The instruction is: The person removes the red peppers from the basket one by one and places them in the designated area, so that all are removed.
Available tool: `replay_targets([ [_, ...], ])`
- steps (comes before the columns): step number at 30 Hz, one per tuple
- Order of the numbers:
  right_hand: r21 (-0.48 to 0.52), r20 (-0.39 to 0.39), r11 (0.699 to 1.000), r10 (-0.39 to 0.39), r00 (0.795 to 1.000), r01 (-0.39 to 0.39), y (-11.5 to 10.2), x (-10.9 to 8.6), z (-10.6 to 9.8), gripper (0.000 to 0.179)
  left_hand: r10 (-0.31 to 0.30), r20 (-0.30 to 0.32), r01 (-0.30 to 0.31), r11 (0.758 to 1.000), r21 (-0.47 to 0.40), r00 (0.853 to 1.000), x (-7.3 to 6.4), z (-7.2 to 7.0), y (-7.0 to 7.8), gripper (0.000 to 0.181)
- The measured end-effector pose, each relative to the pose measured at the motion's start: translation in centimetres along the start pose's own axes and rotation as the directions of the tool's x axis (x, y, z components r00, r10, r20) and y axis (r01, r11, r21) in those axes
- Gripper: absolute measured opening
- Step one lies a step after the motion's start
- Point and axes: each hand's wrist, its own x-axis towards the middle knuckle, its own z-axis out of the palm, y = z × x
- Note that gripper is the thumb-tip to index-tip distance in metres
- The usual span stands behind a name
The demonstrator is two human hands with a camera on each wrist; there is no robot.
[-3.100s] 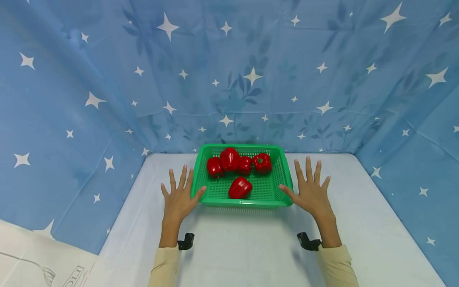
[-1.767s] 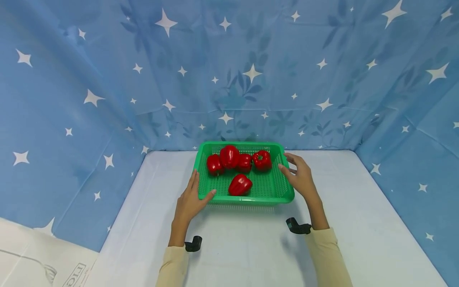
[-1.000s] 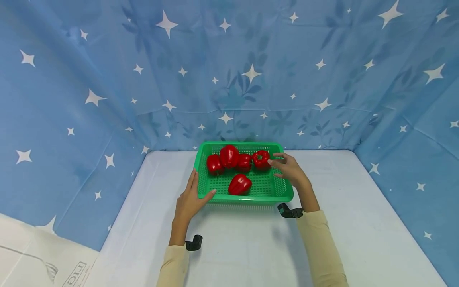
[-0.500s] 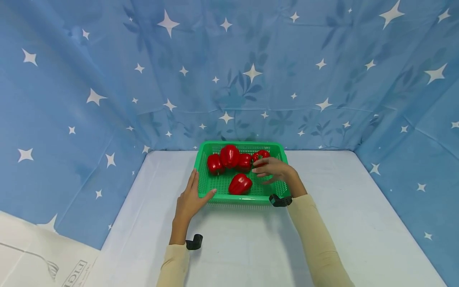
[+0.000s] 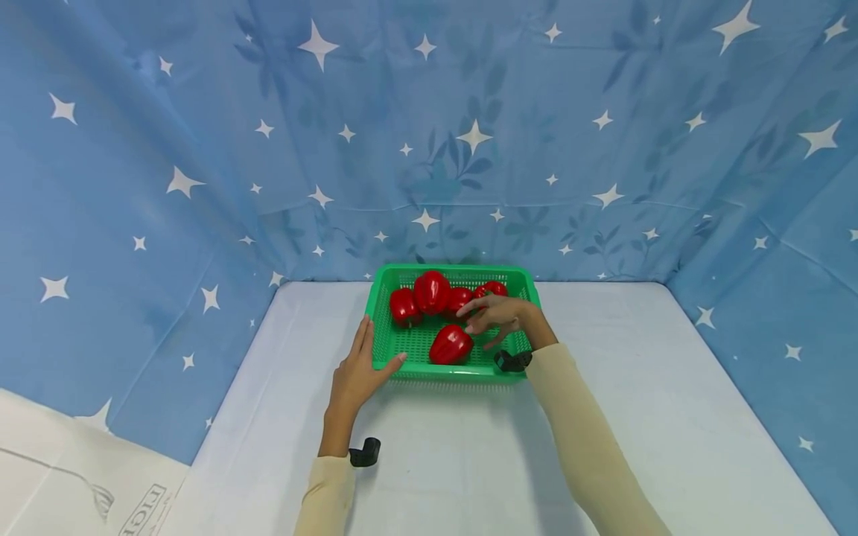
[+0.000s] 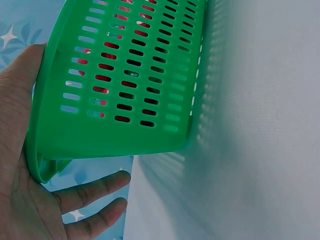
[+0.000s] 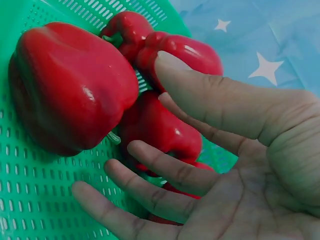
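A green plastic basket (image 5: 456, 374) holds several red bell peppers, one of them a front bell pepper (image 5: 450, 345) lying alone near the front wall. My left hand (image 5: 355, 377) rests at the basket's front left corner, thumb toward the front rim and fingers along the left side. In the left wrist view the hand (image 6: 20, 150) touches the rim, with two fingers extended past the perforated wall. Over the basket's right half hovers my right hand (image 5: 503, 313), fingers spread and holding nothing. The right wrist view has its fingers (image 7: 150, 195) just short of the front bell pepper (image 7: 75, 87).
Behind the front pepper, a row of bell peppers (image 5: 432, 292) lies along the back wall; my right hand partly covers the rightmost. The basket stands on a white-covered table (image 5: 429, 461), close to a blue star-patterned curtain (image 5: 429, 149).
From flat beside the basket, both hands came in: the left to the corner, where it stays, the right over the right rim and leftward toward the front pepper. The peppers have not moved.
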Motion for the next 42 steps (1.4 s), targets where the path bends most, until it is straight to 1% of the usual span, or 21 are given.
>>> replay_targets([
  [4, -0.014, 0.032, 1.000, 0.011, 0.999, -0.011, 0.4, 0.6, -0.2, 0.056, -0.005, 0.004, 0.005, 1.000, -0.006, 1.000, 0.0, 0.1, 0.0, 0.100],
  [9, -0.010, 0.071, 0.999, 0.035, 0.997, -0.034, 1.5, 1.4, -0.6, 0.054, 0.006, 0.000, -0.006, 1.000, -0.020, 1.000, 0.0, 0.2, 0.2, 0.100],
  [13, 0.019, 0.099, 0.999, 0.047, 0.994, -0.049, 2.5, 1.9, -0.7, 0.056, 0.016, -0.005, -0.016, 1.000, -0.026, 1.000, 0.0, 0.4, 0.2, 0.100],
  [17, 0.051, 0.104, 0.997, 0.046, 0.994, -0.052, 2.9, 2.2, -0.6, 0.058, 0.017, -0.008, -0.017, 1.000, -0.021, 1.000, 0.0, 0.5, 0.2, 0.100],
  [22, 0.045, 0.110, 0.997, 0.049, 0.993, -0.054, 2.7, 2.7, -0.3, 0.061, 0.020, -0.018, -0.020, 1.000, -0.009, 1.000, -0.1, 0.4, 0.3, 0.099],
  [25, 0.037, 0.116, 0.997, 0.065, 0.991, -0.070, 2.6, 3.0, -0.2, 0.063, 0.024, -0.022, -0.024, 1.000, -0.010, 0.999, -0.1, 0.3, 0.3, 0.099],
  [35, -0.056, 0.170, 0.996, 0.083, 0.982, -0.074, 2.1, 3.7, 0.5, 0.065, 0.020, -0.022, -0.021, 0.999, -0.025, 1.000, -0.2, 0.2, 0.2, 0.099],
  [42, -0.058, 0.181, 0.995, 0.087, 0.980, -0.077, 1.6, 3.9, 0.7, 0.067, 0.010, -0.025, -0.011, 1.000, -0.027, 1.000, 0.0, 0.0, 0.2, 0.100],
])
